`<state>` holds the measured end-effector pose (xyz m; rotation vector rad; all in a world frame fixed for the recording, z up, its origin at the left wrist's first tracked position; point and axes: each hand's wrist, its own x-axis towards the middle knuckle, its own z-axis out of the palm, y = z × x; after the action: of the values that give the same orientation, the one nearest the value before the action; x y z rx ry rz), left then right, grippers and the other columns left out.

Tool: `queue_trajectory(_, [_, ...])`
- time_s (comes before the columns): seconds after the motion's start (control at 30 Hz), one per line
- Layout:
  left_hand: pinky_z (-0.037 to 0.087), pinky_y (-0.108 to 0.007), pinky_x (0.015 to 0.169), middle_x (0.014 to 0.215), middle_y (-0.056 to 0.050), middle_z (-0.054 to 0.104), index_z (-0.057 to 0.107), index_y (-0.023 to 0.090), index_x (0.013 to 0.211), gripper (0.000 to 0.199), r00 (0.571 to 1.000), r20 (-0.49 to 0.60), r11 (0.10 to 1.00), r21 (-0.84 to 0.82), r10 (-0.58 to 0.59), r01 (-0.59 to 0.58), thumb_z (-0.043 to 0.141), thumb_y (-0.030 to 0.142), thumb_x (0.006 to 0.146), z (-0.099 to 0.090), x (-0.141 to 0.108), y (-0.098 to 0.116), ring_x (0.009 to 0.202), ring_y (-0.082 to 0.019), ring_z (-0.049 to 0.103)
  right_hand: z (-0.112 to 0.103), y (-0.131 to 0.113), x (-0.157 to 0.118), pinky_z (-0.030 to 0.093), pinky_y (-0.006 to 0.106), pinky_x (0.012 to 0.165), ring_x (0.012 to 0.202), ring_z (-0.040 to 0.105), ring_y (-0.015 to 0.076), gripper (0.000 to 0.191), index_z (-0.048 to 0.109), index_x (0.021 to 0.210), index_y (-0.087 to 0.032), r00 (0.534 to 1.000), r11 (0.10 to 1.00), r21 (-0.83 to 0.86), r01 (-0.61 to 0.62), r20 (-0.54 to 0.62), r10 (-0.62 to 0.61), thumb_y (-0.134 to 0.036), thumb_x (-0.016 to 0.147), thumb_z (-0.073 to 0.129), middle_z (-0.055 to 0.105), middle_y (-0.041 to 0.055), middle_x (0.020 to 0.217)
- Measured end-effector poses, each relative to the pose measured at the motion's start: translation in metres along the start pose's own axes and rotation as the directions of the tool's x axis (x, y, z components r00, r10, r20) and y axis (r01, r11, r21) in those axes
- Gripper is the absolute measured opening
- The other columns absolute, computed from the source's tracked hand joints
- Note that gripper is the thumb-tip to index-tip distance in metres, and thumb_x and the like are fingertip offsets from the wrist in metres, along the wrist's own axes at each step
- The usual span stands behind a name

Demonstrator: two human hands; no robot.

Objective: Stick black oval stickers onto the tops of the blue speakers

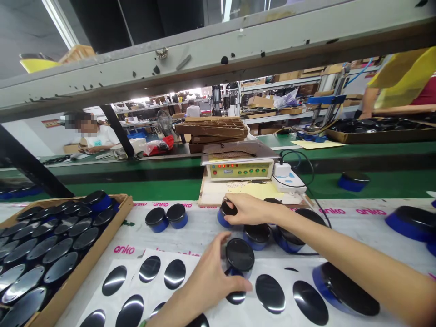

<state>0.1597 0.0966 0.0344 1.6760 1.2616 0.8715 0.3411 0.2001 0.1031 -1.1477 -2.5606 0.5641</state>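
Note:
My left hand (216, 274) curves its thumb and fingers around a round black-topped piece (240, 254) just above the sheets. Part of that piece's side is hidden by the fingers. Farther off, my right hand (243, 209) closes on a small round piece with a black top and blue side (225, 214), near the control box. More blue-sided round pieces (257, 235) stand beneath and beside my right forearm. Under my left hand lie white sheets (190, 295) bearing glossy black discs (270, 293).
On the left, a cardboard tray (117, 213) holds many black-topped pieces. Two more pieces (177, 215) stand near it. A control box (238, 170) with lit indicators and a white power strip (289, 181) sit ahead. A shelf beam (218, 50) crosses above. Co-workers are beyond the green belt (163, 184).

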Motion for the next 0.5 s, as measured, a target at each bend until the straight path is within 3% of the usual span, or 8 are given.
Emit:
queue_trajectory(0.1, [0.038,-0.049,0.106,0.140,-0.015,0.040,0.034,0.021,0.129,0.079,0.956,-0.259,0.986,-0.056,0.139,-0.158,0.080,0.034,0.066,-0.013,0.010,0.009,0.129,-0.030,0.043,-0.009,-0.013,-0.005,0.036,0.024,0.059,0.065,0.042,0.0124,0.022,0.051,0.093,-0.018,0.998,0.992,0.123,0.037,-0.063,-0.030,-0.026,0.073,0.058,0.045,-0.0037,0.074])
queue_trajectory(0.13, [0.038,-0.048,0.106,0.142,-0.016,0.038,0.030,0.022,0.132,0.079,0.943,-0.284,0.978,-0.062,0.174,-0.199,0.077,0.035,0.070,-0.018,0.014,0.014,0.131,-0.028,0.042,-0.011,-0.020,-0.008,0.038,0.024,0.061,0.066,0.041,0.0120,0.024,0.051,0.097,-0.019,0.996,0.985,0.164,0.053,-0.073,-0.041,-0.025,0.074,0.057,0.044,-0.0042,0.075])
queue_trajectory(0.23, [0.038,-0.043,0.107,0.139,-0.012,0.047,0.025,0.026,0.140,0.078,0.963,-0.179,0.977,-0.038,0.201,-0.211,0.071,0.034,0.078,-0.030,0.021,0.034,0.128,-0.023,0.047,-0.011,-0.039,-0.020,0.040,0.023,0.063,0.069,0.043,0.0116,0.025,0.048,0.102,-0.020,0.994,0.963,0.258,0.075,-0.098,-0.051,-0.023,0.078,0.052,0.043,-0.0040,0.079])
queue_trajectory(0.3, [0.037,-0.041,0.109,0.137,-0.007,0.051,0.030,0.028,0.140,0.073,0.958,-0.181,0.975,0.051,0.221,-0.215,0.069,0.033,0.079,-0.032,0.021,0.044,0.126,-0.022,0.050,-0.008,-0.047,-0.027,0.041,0.024,0.066,0.072,0.044,0.0121,0.020,0.045,0.103,-0.020,0.990,0.943,0.327,0.061,-0.139,-0.015,-0.024,0.083,0.047,0.042,-0.0034,0.080])
queue_trajectory(0.4, [0.039,-0.040,0.107,0.134,-0.006,0.055,0.036,0.027,0.138,0.072,0.911,-0.262,0.936,0.240,0.318,-0.257,0.073,0.031,0.076,-0.028,0.019,0.050,0.125,-0.024,0.051,-0.002,-0.048,-0.033,0.041,0.025,0.066,0.072,0.042,0.0120,0.014,0.045,0.097,-0.021,0.975,0.881,0.472,0.027,-0.205,0.080,-0.032,0.088,0.046,0.037,-0.0045,0.077])
queue_trajectory(0.5, [0.047,-0.035,0.100,0.128,-0.004,0.060,0.040,0.028,0.133,0.068,0.840,-0.243,0.836,0.412,0.484,-0.362,0.074,0.023,0.075,-0.021,0.019,0.046,0.117,-0.022,0.057,0.003,-0.043,-0.036,0.039,0.025,0.064,0.070,0.040,0.0117,0.018,0.047,0.091,-0.021,0.962,0.842,0.539,0.021,-0.241,0.130,-0.039,0.087,0.052,0.036,-0.0053,0.074])
